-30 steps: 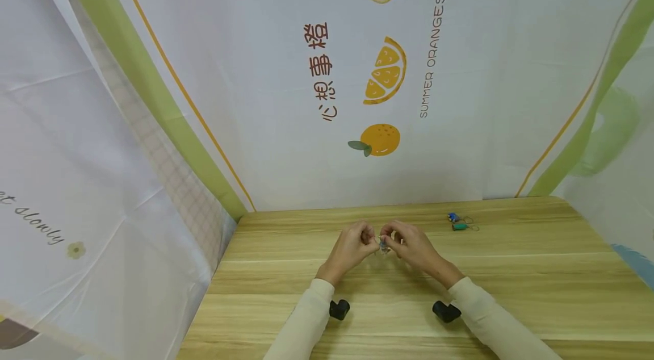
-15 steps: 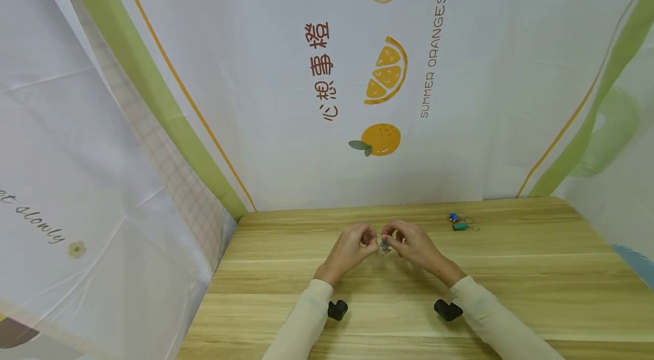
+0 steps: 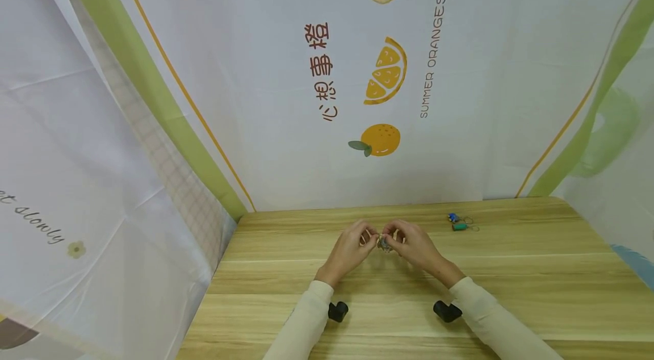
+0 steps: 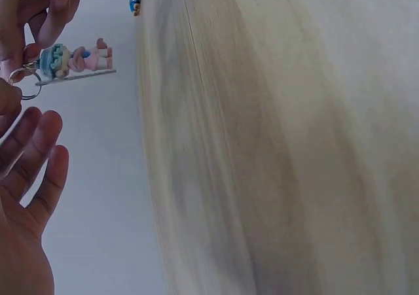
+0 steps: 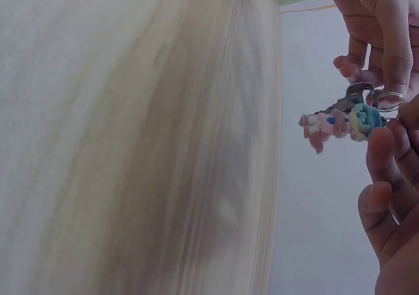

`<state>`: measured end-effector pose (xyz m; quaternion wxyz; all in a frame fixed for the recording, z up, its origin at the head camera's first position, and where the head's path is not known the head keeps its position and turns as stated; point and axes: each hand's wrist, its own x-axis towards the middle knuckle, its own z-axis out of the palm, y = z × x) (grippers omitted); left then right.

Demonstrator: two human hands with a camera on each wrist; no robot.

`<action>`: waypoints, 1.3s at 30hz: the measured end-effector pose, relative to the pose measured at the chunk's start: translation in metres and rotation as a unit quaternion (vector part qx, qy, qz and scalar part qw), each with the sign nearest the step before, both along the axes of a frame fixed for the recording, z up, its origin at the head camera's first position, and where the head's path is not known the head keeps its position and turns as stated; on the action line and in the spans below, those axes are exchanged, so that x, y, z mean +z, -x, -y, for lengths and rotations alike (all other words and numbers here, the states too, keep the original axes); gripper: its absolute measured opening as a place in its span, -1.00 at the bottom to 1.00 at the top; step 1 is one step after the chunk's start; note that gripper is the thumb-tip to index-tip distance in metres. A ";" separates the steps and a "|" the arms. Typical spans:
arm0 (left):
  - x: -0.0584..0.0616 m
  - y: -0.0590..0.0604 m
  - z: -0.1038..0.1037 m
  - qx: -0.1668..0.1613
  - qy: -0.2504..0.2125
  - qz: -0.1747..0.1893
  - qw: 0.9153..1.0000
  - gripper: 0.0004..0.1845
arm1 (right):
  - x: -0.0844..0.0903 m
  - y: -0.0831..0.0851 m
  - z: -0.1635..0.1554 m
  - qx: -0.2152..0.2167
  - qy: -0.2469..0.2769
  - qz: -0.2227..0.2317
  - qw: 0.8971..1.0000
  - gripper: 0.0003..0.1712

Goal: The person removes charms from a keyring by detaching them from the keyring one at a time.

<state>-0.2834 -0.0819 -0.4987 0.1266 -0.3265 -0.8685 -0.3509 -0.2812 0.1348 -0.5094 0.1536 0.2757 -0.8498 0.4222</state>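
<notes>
Both hands meet above the middle of the table, with a small figurine keychain (image 3: 385, 245) between them. In the left wrist view the figurine (image 4: 78, 58) has a pink body and a teal top. My left hand (image 3: 351, 247) pinches its split ring (image 4: 26, 84) between thumb and finger, while the other fingers spread loosely. My right hand (image 3: 414, 246) pinches the fitting at the figurine's teal end. Beside the figurine, in the right wrist view, lies a flat silver key (image 5: 347, 102) on or against the ring; the fingers partly hide where they join.
Two more keychains, one blue (image 3: 453, 217) and one green (image 3: 461, 226), lie on the wooden table (image 3: 286, 269) at the back right. Two black angled pieces (image 3: 338, 311) show by the sleeves. A printed white cloth (image 3: 286, 167) hangs behind the table.
Both hands stay almost in place and keep their pinches. The figurine and the metal between the fingertips have shifted and turned slightly.
</notes>
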 end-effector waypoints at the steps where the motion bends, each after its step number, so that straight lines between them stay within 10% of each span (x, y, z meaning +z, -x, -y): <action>1: 0.000 0.000 0.000 0.002 -0.002 0.001 1.000 -0.93 | 0.000 0.000 0.000 -0.004 0.001 -0.002 1.000 -0.95; 39: -0.004 0.000 -0.005 0.020 -0.002 -0.045 0.999 -0.94 | 0.002 -0.002 0.005 -0.095 -0.027 0.023 0.995 -0.92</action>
